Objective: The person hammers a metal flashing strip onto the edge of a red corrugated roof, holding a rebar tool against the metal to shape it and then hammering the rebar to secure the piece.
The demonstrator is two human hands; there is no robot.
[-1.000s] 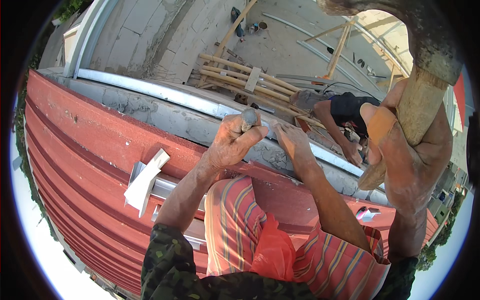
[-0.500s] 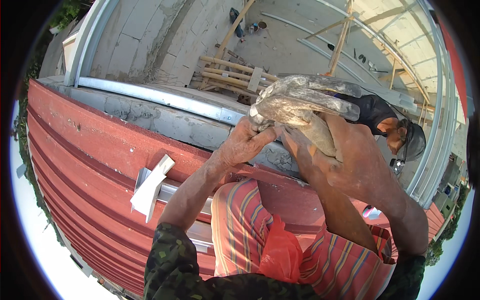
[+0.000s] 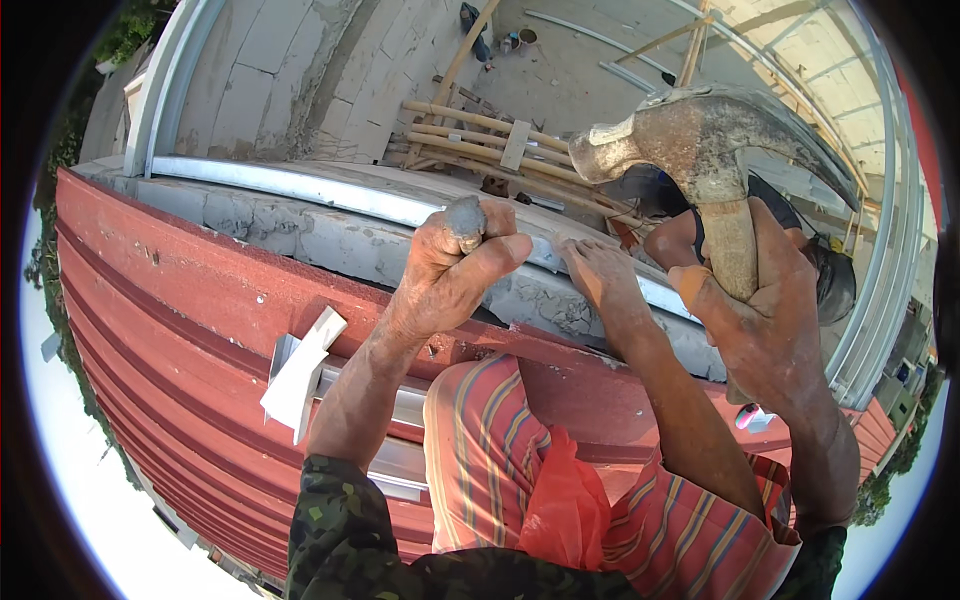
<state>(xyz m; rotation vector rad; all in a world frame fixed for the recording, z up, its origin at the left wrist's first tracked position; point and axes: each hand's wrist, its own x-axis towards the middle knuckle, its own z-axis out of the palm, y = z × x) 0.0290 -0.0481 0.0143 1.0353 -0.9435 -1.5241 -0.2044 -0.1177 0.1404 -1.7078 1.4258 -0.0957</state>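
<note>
My right hand (image 3: 765, 320) is closed round the wooden handle of a claw hammer (image 3: 735, 235). The hammer's worn grey steel head is raised to the right of my left hand, its striking face toward the left. My left hand (image 3: 450, 265) is wrapped round a chisel-like tool (image 3: 464, 220). Only that tool's blunt grey round head shows above the fingers; the rest is hidden. Below this hand runs a shiny metal channel (image 3: 300, 182) lying along the top of a grey block wall (image 3: 260, 217). A bare foot (image 3: 600, 270) of mine rests by the channel, between my hands.
Red corrugated roofing (image 3: 190, 370) slopes down on the left, with a bent white metal strip (image 3: 303, 375) on it. A red plastic bag (image 3: 565, 495) lies between my legs. Beyond the wall, bamboo poles (image 3: 480, 140) stand low down. Another person in a dark cap (image 3: 835, 275) is partly behind the hammer.
The hammer has swung up and right, away from my left hand, uncovering the round head of the tool. My left hand has shifted slightly left and up.
</note>
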